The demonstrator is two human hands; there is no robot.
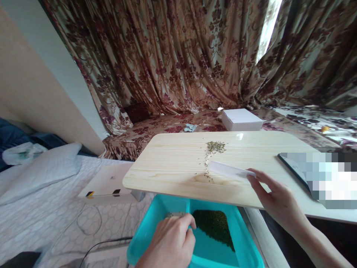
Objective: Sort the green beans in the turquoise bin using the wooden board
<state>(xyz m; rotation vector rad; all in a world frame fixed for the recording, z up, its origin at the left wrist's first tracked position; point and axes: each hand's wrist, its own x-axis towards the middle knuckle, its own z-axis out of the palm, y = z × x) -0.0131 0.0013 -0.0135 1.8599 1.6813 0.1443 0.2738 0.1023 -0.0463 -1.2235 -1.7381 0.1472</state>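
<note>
My right hand (279, 197) pinches the end of a white strip (230, 170), perhaps folded paper or card, whose other end rests on the wooden tabletop (164, 160). Beside that far tip runs a thin trail of small pale grains (207, 158) and scattered beans. A small pile of green beans, like mung beans (216, 146), lies just beyond. Below the table's near edge is a teal divided tray (248, 234). My left hand (174, 238) is closed over its divider; the fingertips are partly hidden. Green beans (213, 223) fill part of the right compartment, and pale grains (175, 214) show in the left.
A dark-edged device (295, 175), mostly blurred out, is on the table's right side. Behind the table stands a white box (242, 120) before patterned curtains (173, 56). At left, a bed holds a pillow (52, 171), a flat white box (108, 180) and cables (103, 242).
</note>
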